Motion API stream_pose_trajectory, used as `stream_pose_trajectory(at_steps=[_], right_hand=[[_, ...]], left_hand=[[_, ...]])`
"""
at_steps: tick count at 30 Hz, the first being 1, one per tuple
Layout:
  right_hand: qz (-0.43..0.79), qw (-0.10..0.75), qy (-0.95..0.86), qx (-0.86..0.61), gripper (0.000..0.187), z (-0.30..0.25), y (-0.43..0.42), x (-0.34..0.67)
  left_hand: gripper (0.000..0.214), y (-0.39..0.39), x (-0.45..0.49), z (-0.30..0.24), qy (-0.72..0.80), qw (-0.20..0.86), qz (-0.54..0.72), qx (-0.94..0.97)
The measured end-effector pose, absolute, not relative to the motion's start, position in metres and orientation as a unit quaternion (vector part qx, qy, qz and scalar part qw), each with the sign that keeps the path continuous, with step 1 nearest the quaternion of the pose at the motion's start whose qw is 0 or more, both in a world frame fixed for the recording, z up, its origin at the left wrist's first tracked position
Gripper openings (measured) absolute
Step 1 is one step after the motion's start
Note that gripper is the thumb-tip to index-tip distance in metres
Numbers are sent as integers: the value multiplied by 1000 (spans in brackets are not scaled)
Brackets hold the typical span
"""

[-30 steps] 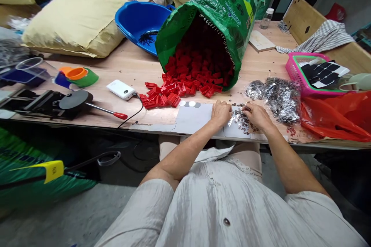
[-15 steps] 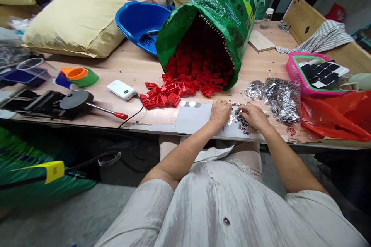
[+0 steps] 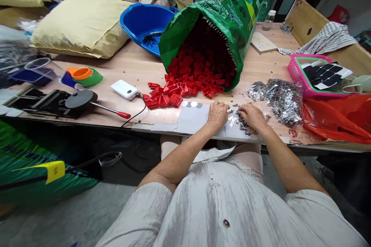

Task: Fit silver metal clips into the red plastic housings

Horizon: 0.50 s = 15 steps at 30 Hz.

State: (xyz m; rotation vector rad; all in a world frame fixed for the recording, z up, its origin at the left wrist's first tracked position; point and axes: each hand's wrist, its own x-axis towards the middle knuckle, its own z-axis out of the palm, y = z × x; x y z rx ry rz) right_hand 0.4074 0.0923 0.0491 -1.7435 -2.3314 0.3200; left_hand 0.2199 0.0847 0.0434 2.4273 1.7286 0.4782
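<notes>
My left hand (image 3: 218, 113) rests knuckles-up on a pale card sheet (image 3: 194, 117) at the table's near edge, fingers curled beside a scatter of small shiny metal bits (image 3: 236, 119). My right hand (image 3: 252, 116) lies just right of it, fingers bent and pinching among the same bits. What either hand grips is too small to make out. A heap of red plastic pieces (image 3: 174, 94) spills from a tipped green sack (image 3: 226, 11) right behind my hands.
Clear bags of metal parts (image 3: 278, 98) lie right of my hands, beside a red plastic bag (image 3: 339, 117) and a pink basket (image 3: 315, 75). A white power bank (image 3: 125, 89), black hand press (image 3: 55, 102), blue basin (image 3: 145, 25) and tan sack (image 3: 78, 25) sit left.
My right hand has slid a little left toward my left hand over the metal bits. The camera has shifted slightly; the left hand stays put.
</notes>
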Motion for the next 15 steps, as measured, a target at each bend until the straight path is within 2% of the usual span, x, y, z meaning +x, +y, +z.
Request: stream_pose_trajectory(at_steps=[5, 15], right_hand=[[86, 100, -785, -605, 20, 46, 94, 406], [129, 120, -795, -580, 18, 51, 97, 419]], left_hand=[[17, 88, 227, 42, 550, 49, 137, 823], [19, 89, 232, 39, 543, 44, 144, 826]])
